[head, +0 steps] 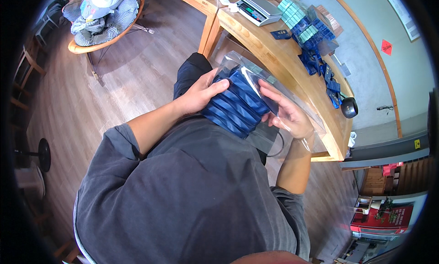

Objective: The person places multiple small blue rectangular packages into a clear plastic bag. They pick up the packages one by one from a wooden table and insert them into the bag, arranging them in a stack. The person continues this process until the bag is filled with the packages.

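Observation:
Several dark blue foil packets (236,103) lie stacked in a row inside or against a clear plastic bag (301,103) above the person's lap. My left hand (204,91) grips the left side of the stack, its thumb on top. On the right side, my right hand (286,109) holds the clear plastic, fingers bent around it and partly seen through it; its fingertips are close to the packets' right end. How far the packets sit within the bag cannot be told.
A wooden table (274,55) carries a digital scale (257,11), stacked green and blue packets (305,24), loose blue packets (325,75) and a black bowl-like object (349,107). A cushioned round chair (103,24) stands at the upper left.

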The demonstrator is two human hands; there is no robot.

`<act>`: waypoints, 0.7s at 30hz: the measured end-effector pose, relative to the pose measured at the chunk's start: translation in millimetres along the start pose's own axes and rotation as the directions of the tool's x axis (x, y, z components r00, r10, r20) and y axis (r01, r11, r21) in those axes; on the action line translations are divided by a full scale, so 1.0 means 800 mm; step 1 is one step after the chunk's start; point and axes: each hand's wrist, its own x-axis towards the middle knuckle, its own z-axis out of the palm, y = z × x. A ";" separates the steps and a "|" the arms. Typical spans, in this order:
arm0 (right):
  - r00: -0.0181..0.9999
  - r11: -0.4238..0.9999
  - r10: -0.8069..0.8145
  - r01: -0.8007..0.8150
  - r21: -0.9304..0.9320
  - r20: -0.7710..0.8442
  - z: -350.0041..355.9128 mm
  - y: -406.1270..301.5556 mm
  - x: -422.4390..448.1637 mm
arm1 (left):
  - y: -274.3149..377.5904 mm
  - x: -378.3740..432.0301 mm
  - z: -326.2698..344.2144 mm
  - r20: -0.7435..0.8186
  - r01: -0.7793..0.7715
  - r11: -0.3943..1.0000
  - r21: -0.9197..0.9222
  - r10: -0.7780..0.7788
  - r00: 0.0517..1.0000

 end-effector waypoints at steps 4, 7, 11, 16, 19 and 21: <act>0.996 0.994 -0.083 0.085 0.066 -0.037 -0.004 0.001 -0.003 | -0.001 0.000 0.001 0.003 0.000 0.999 -0.036 0.000 1.000; 0.992 0.997 -0.051 0.044 -0.062 -0.116 -0.013 0.015 -0.013 | -0.003 0.002 0.007 0.005 -0.003 0.996 -0.093 0.003 1.000; 0.991 0.971 0.048 -0.075 -0.228 -0.123 0.004 0.005 0.001 | -0.008 0.002 0.004 0.005 0.033 0.992 -0.125 -0.033 0.999; 0.993 0.956 0.078 -0.100 -0.277 -0.091 0.005 0.000 0.002 | -0.014 0.004 0.009 -0.008 0.006 0.993 -0.115 -0.007 1.000; 0.993 0.948 0.096 -0.112 -0.296 -0.070 0.008 -0.003 0.003 | -0.018 0.004 0.010 -0.038 -0.051 0.998 -0.039 0.050 0.998; 0.990 0.947 0.127 -0.141 -0.290 -0.064 0.012 -0.008 0.005 | -0.014 0.002 0.010 -0.038 -0.053 0.997 -0.051 0.051 0.998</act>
